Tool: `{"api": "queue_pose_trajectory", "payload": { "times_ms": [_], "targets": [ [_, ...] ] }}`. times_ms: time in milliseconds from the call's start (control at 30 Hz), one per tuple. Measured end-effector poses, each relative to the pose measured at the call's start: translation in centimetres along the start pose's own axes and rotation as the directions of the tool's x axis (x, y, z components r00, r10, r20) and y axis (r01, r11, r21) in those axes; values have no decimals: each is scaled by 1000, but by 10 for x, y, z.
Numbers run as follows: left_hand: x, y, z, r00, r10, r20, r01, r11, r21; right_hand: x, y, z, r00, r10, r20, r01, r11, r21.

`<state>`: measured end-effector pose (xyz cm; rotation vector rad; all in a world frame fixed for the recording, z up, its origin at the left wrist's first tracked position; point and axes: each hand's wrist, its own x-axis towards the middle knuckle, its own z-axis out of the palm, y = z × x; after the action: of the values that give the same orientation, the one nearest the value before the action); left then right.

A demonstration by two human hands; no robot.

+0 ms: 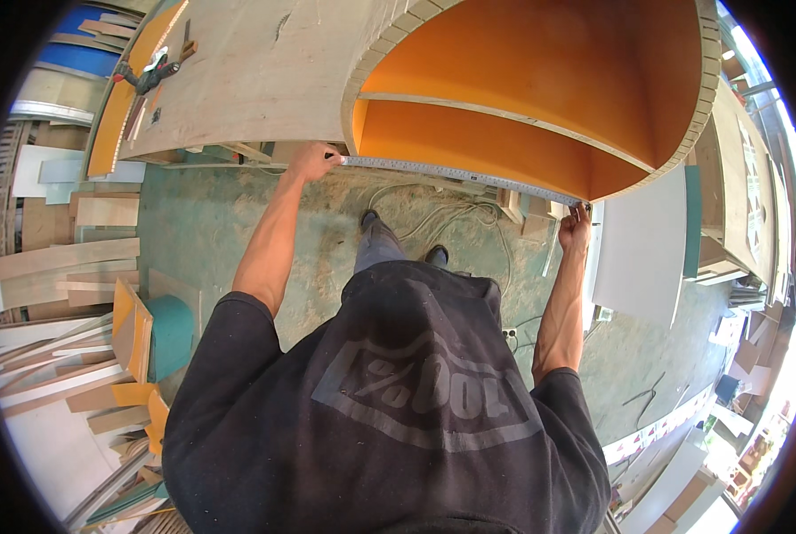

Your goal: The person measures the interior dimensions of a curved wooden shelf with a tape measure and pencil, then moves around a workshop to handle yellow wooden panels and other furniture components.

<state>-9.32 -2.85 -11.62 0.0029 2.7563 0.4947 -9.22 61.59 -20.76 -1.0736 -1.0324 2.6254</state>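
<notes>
My left hand (pixel 312 161) pinches one end of a long metal ruler (pixel 460 174) against the lower left corner of a curved plywood cabinet (pixel 540 98) with an orange inside. My right hand (pixel 576 226) holds the ruler's other end at the cabinet's lower right corner. The ruler spans the open front edge just below the orange shelf (pixel 505 114). Both arms are stretched out in front of me, over my dark shirt.
A plywood bench top (pixel 255 71) lies left of the cabinet, with a red clamp (pixel 147 78) on it. Offcuts and boards (pixel 68 276) pile up at the left. A white panel (pixel 642 249) leans at the right. Cables (pixel 442 214) run over the green floor.
</notes>
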Motion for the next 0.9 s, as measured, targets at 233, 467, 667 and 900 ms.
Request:
{"api": "queue_pose_trajectory", "payload": {
  "times_ms": [233,467,667,900],
  "targets": [
    [0,2,0,998,-54,21,55,998,-16,-1,-2,-1,999,6,49,-5,1000,-3],
    [-3,6,-3,1000,-15,0,15,1000,-19,-2,-2,0,998,3,60,-3,1000,4],
    [-3,7,-3,1000,-16,-12,16,1000,-17,-7,-3,3,998,2,62,-2,1000,10],
    [-4,9,-5,999,-45,10,46,999,-29,-7,-3,3,1000,-7,27,8,1000,-21]
  ]
}}
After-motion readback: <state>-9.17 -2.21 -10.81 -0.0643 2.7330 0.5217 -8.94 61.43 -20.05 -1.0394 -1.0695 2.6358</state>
